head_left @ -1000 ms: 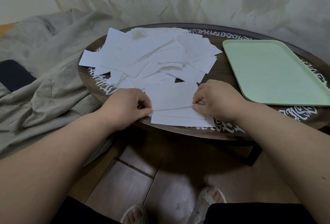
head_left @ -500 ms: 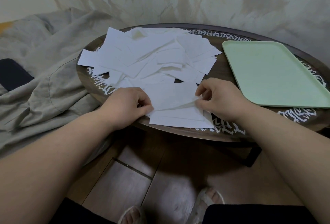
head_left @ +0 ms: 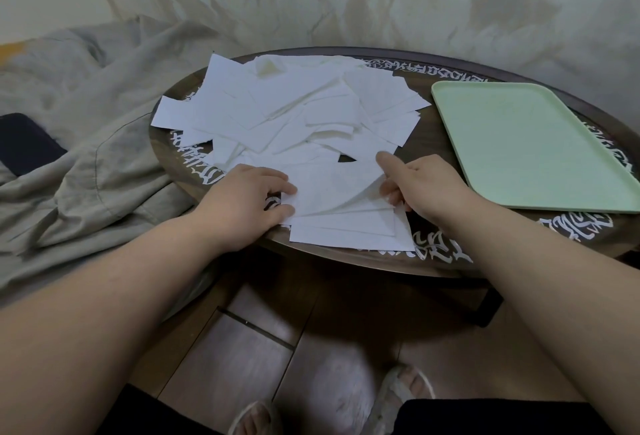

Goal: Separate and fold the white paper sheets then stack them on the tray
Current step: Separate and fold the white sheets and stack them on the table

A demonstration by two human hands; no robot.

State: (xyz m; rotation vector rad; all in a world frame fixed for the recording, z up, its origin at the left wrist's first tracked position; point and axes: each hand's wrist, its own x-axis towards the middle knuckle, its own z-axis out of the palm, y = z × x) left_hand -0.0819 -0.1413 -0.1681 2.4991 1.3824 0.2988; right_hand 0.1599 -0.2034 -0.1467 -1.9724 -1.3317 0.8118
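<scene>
At far left: grey cloth (head_left: 79, 143) draped beside round table (head_left: 381, 261). Left hand (head_left: 247, 200), fingers curled, pinches left edge of near sheet (head_left: 332, 188) at table's near edge. Pile of white sheets (head_left: 294, 112) spread over table's far left half. Right hand (head_left: 420, 185) lifts same sheet's right edge on curled fingers, index finger extended. Green tray (head_left: 530, 143) lies right of pile, apart from sheets.
</scene>
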